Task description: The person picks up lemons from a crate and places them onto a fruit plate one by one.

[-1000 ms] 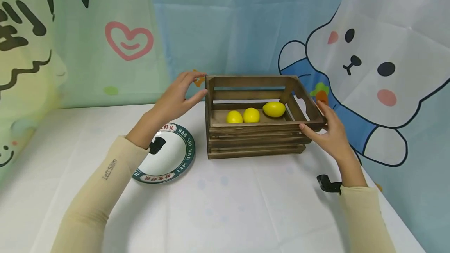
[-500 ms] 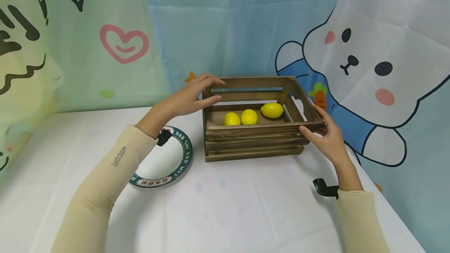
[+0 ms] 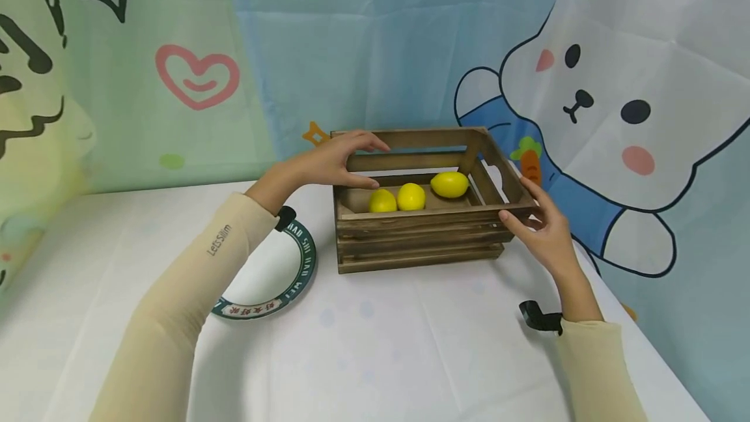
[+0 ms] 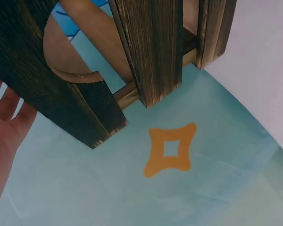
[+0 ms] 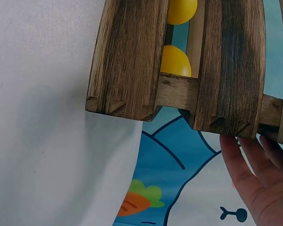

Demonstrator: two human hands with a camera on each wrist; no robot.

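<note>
A brown slatted wooden crate stands on the white-covered table. Inside it are three yellow lemons: one at the left, another beside it, and a third lemon farther right. My right hand grips the crate's right end, thumb on the front rim and fingers at the end panel. My left hand hovers over the crate's left end, fingers loosely extended and holding nothing, with the thumb just above the left lemon. In the left wrist view, the crate's end panel has a rounded handle cut-out.
A white plate with a green lettered rim lies left of the crate, partly hidden under my left forearm. A cartoon-printed cloth hangs behind the table. The table's right edge slants close by my right forearm.
My left hand has moved right, from beside the crate's left end to over its inside. The right hand keeps its grip, and the lemons stay in place in the crate.
</note>
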